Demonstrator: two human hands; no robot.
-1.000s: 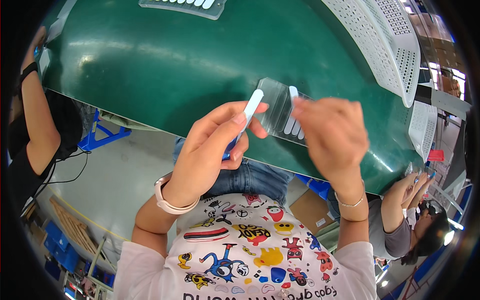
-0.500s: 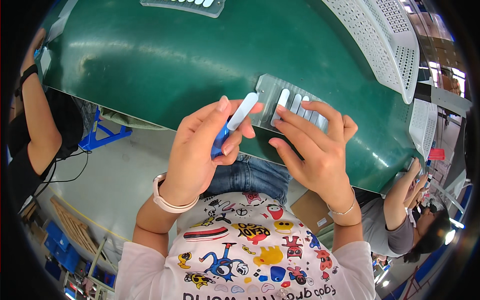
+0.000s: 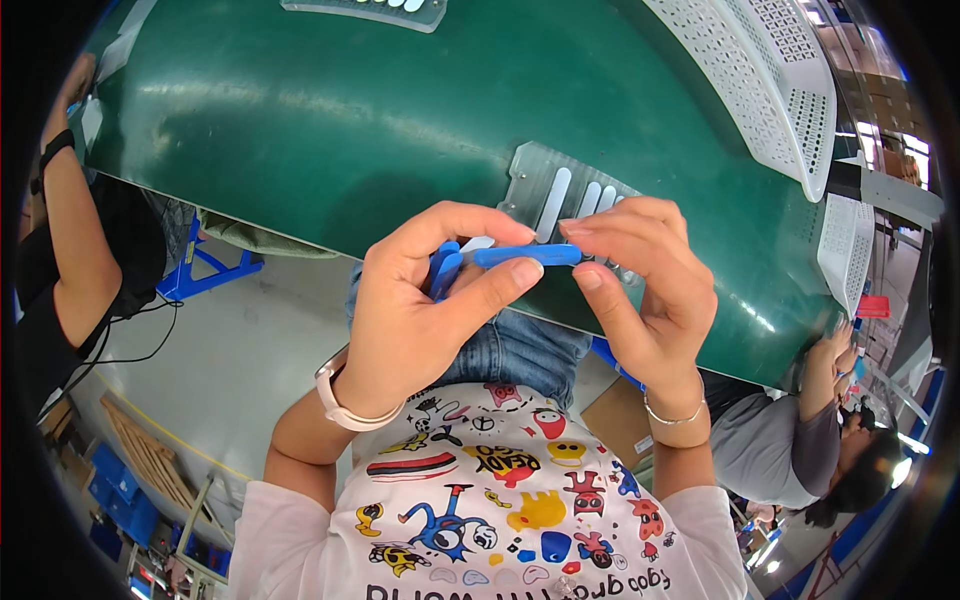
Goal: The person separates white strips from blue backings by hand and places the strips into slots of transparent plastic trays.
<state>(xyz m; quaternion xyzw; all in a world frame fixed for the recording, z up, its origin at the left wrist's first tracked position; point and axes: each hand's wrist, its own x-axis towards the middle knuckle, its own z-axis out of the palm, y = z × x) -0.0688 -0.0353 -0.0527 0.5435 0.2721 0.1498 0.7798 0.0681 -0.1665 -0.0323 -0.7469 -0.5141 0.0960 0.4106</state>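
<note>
Right hand (image 3: pixel 655 275), shifted from the clear plastic tray (image 3: pixel 525 170) to one slim blue round-ended strip (image 3: pixel 535 254): fingers curved, thumb and forefinger about its right end, contact cannot be told. Left hand (image 3: pixel 415 285): thumb and forefinger pinching that strip crosswise, just nearside of the tray on the glossy green counter (image 3: pixel 300 140).

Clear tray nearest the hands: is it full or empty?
Partly filled: the tray holds white strips, but its left end is bare.

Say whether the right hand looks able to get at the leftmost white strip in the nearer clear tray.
Probably yes: the right hand is close to the nearer clear tray, and nothing visible covers most of the leftmost white strip. It is, however, at one end of the blue piece.
</note>
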